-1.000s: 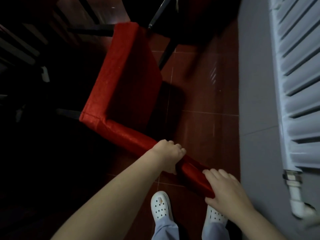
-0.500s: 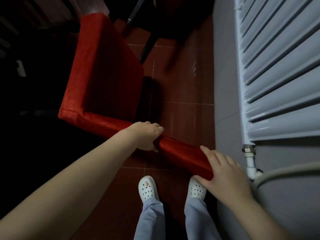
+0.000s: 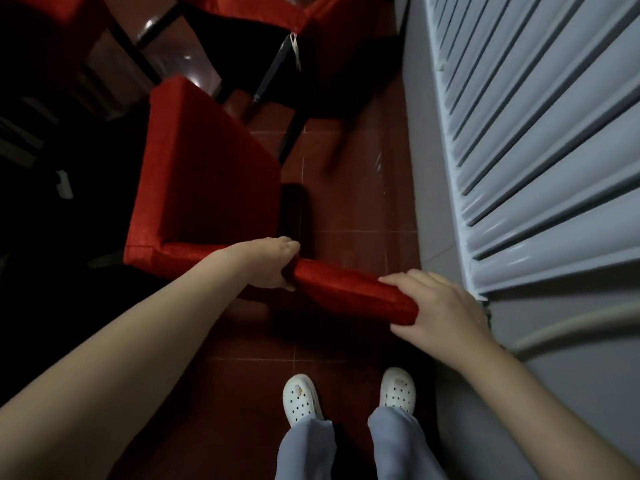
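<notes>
The red chair (image 3: pixel 207 168) stands at centre-left of the frame, its seat running toward the upper left. Its padded top rail (image 3: pixel 346 289) crosses the middle, slanting down to the right. The left hand (image 3: pixel 273 266) clenches the rail near mid-frame, fingers curled over the far side and thumb on the near side. The right hand (image 3: pixel 440 306) grasps the rail's right end, fingers laid over the top and thumb under the corner. The chair sits on a dark red tiled floor (image 3: pixel 346 209). A second red chair (image 3: pixel 249 12) with black legs stands at top centre. A pale ribbed radiator (image 3: pixel 536 150) fills the upper right, close beside the right hand. White clogs (image 3: pixel 301 398) show at bottom centre.
</notes>
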Available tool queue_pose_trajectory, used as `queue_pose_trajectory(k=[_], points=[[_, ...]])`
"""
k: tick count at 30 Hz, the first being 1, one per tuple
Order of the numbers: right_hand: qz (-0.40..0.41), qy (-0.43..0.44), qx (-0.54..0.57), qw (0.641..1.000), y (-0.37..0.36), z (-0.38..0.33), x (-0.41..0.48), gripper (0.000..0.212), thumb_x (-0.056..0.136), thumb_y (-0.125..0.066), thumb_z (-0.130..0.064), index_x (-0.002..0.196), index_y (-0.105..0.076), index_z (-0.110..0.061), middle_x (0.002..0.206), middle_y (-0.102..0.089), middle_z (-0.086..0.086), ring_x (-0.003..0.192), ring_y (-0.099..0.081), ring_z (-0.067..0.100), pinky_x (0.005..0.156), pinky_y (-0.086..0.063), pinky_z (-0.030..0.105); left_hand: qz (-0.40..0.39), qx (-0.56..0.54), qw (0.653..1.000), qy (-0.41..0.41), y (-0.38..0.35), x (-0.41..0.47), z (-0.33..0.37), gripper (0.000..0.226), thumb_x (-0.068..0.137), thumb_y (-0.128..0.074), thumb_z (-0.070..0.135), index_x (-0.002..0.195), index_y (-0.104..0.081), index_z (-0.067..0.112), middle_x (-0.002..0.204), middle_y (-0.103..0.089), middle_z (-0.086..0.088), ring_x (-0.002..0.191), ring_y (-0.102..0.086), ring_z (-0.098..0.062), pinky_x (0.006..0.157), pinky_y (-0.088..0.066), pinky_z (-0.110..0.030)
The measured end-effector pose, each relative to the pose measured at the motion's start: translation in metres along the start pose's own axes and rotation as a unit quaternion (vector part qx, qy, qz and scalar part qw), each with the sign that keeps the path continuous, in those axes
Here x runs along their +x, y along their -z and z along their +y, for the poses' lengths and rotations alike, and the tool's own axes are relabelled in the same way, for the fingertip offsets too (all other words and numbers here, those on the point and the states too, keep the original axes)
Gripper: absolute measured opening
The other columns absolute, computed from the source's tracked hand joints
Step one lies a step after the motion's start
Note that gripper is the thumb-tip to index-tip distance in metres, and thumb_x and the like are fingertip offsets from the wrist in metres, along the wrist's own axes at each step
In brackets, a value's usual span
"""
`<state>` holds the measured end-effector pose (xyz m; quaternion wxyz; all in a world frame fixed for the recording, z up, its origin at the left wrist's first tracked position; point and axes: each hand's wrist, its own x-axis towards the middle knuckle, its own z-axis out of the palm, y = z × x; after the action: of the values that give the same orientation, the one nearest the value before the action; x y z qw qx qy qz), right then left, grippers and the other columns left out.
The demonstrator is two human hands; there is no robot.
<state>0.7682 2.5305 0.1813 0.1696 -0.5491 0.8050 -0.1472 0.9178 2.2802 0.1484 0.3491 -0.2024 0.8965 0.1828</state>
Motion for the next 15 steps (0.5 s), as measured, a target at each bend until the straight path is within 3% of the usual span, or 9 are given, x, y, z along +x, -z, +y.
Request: queue_pose_trajectory(k=[5,11,15], points=[[-0.02,0.064,-0.027,0.997,0.057,-0.041,0.029,0.055,0.065,-0.072,-0.035,0.118,-0.059,-0.039,0.094,-0.057,-0.018,0.091,-0.052,0.011,0.069,-0.043,0.024,0.017,-0.018,1.0,0.011,0.04,-0.047,-0.018,0.052,0.082,-0.073,0.039,0.12,-0.045,0.018,0.124,-0.048,-0.002,0.109,-0.052,-0.02,0.095,-0.044,-0.034],[-0.028,0.133,-0.056,0.989,0.111,-0.094,0.066,0.053,0.065,-0.068,-0.038,0.118,-0.058,-0.04,0.093,-0.058,-0.017,0.091,-0.053,0.012,0.069,-0.05,0.034,0.077,-0.058,0.995,0.015,0.063,-0.093,-0.047,0.053,0.078,-0.076,0.041,0.119,-0.05,0.022,0.124,-0.052,0.001,0.11,-0.053,-0.018,0.098,-0.044,-0.037],[-0.005,0.137,-0.048,0.989,0.125,-0.125,0.082,0.053,0.063,-0.069,-0.033,0.114,-0.058,-0.042,0.093,-0.061,-0.018,0.09,-0.055,0.011,0.071,-0.049,0.032,0.169,-0.134,0.976,-0.031,0.084,-0.127,-0.057,0.058,0.072,-0.08,0.042,0.121,-0.052,0.03,0.119,-0.056,0.01,0.109,-0.054,-0.01,0.094,-0.045,-0.026]])
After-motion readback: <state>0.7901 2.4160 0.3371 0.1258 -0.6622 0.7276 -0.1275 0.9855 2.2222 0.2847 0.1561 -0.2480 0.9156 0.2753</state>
